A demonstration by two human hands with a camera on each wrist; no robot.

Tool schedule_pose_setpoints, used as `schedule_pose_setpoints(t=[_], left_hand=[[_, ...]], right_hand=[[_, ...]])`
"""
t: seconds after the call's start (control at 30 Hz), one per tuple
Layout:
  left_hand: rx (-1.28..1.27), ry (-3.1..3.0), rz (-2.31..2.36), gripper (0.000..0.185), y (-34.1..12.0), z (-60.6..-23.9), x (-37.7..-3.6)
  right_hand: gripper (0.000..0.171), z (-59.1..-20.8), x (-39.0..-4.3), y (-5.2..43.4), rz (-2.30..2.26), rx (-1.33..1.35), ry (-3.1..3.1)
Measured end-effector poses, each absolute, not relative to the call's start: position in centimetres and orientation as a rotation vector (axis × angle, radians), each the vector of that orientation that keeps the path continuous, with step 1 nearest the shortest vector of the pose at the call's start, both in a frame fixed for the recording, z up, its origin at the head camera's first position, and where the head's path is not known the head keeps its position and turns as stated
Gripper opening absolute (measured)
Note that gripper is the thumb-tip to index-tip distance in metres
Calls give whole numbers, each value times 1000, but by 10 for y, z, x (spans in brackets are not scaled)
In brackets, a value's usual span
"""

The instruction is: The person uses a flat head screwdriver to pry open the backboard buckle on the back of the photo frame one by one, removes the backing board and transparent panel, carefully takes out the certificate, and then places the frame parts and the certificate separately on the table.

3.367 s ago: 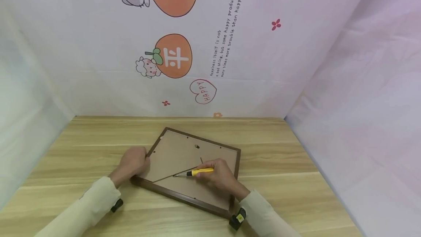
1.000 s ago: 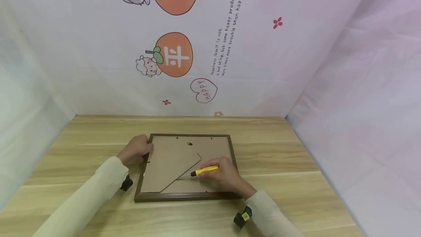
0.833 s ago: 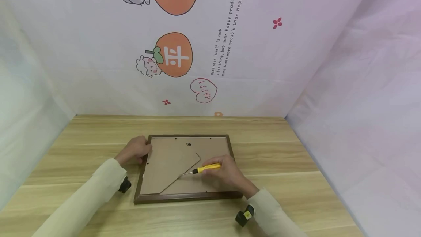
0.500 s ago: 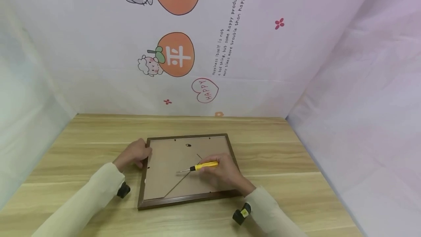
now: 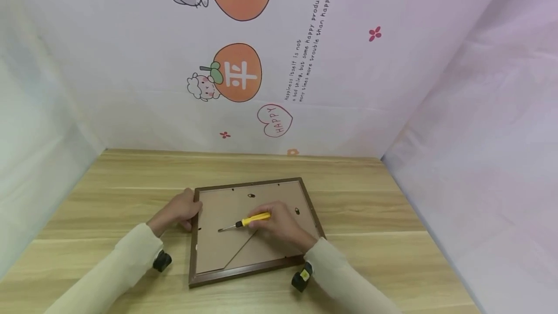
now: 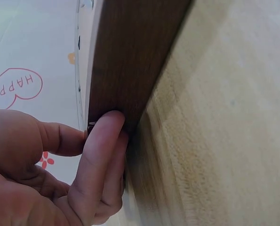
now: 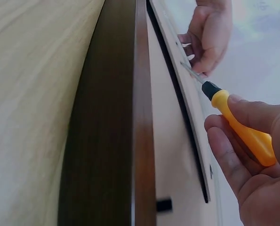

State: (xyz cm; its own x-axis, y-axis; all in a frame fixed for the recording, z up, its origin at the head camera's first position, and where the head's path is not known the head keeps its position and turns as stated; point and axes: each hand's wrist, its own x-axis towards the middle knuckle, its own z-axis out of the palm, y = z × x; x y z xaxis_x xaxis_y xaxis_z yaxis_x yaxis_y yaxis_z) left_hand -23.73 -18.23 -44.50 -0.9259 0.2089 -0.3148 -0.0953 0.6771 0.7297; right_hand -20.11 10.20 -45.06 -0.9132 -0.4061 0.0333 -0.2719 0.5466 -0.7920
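Left hand [image 5: 180,211]: fingers curled on picture frame [image 5: 253,273] far-left corner; steady it
Right hand [image 5: 279,224]: fingers pinch screwdriver [image 5: 248,220]; keep tip low

Both arms wear pale cream long sleeves [image 5: 126,260], each wrist carrying a small black strapped camera [image 5: 162,260].

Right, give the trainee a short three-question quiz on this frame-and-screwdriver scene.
1. True or false: the picture frame lies face down on the wooden table.
2. Which of the two hands holds the yellow-handled screwdriver?
3. Multiple choice: the left hand is a) flat on the table, b) gripping the frame's left edge, c) holding the screwdriver's tip.

Key: 1. True, its brown backing board faces up. 2. The right hand. 3. b.
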Motion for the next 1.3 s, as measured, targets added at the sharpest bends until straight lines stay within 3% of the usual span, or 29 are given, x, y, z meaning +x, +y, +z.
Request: schedule_pose_setpoints(t=[0.2,0.5,1.3], left_hand=[[75,2515,1134,24,-183,-446,-238],[83,2516,1149,18,-181,-445,-237],[73,2486,1200,19,-180,-446,-238]], right_hand=[[18,-452,-212,84,-1248,-587,2638],[17,-452,-221,72,-1186,-619,2638],[12,-464,-217,54,-1274,-613,2579]])
